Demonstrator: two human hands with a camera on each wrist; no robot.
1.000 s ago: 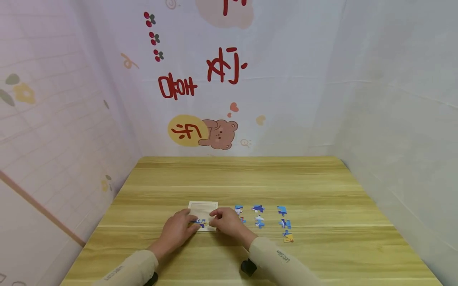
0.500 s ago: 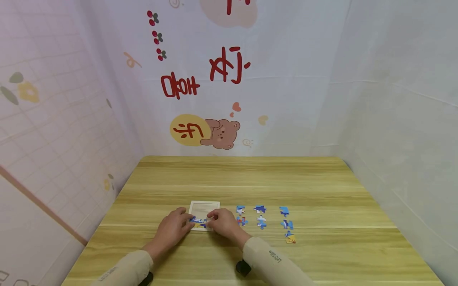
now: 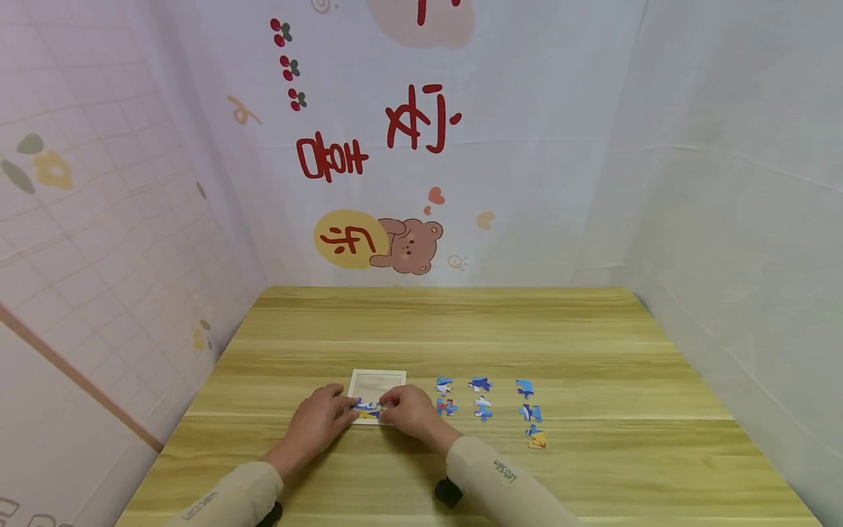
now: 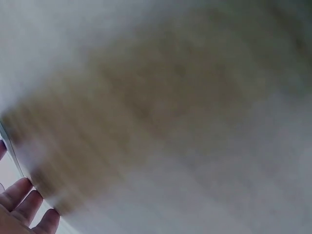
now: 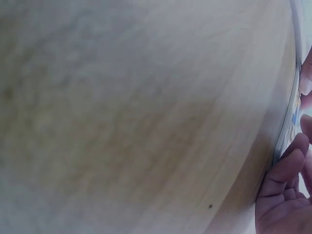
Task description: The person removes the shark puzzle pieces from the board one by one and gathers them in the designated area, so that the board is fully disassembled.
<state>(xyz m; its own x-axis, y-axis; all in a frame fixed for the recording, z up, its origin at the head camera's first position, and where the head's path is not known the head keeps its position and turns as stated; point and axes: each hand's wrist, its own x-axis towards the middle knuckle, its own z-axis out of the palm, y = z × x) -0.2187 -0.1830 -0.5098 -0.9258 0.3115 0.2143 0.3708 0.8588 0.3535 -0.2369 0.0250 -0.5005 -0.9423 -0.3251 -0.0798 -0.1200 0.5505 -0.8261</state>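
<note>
In the head view a white puzzle frame (image 3: 373, 373) lies on the wooden table, with blue and yellow jigsaw pieces (image 3: 367, 414) along its near side. My left hand (image 3: 317, 419) rests at the frame's left edge, its thumb and forefinger touching the pieces. At the right part of that row, my right hand (image 3: 410, 410) pinches a small puzzle piece between thumb and forefinger; the fingers hide most of it. The left wrist view catches only fingertips (image 4: 35, 204) along the frame's edge. Curled fingers of the right hand (image 5: 287, 187) show beside the frame in the right wrist view.
Right of the frame, several loose puzzle pieces lie in rough columns, among them a dark blue piece (image 3: 481, 384), a red and blue piece (image 3: 446, 407) and a yellow-cornered piece (image 3: 536, 438). Patterned cloth walls (image 3: 527, 183) surround the table (image 3: 461, 322).
Both hands have shifted slightly. The left fingers have drawn back a little leftward, uncovering more of the pieces in the frame. The right fingers have moved inward over the row. The loose pieces stay put.
</note>
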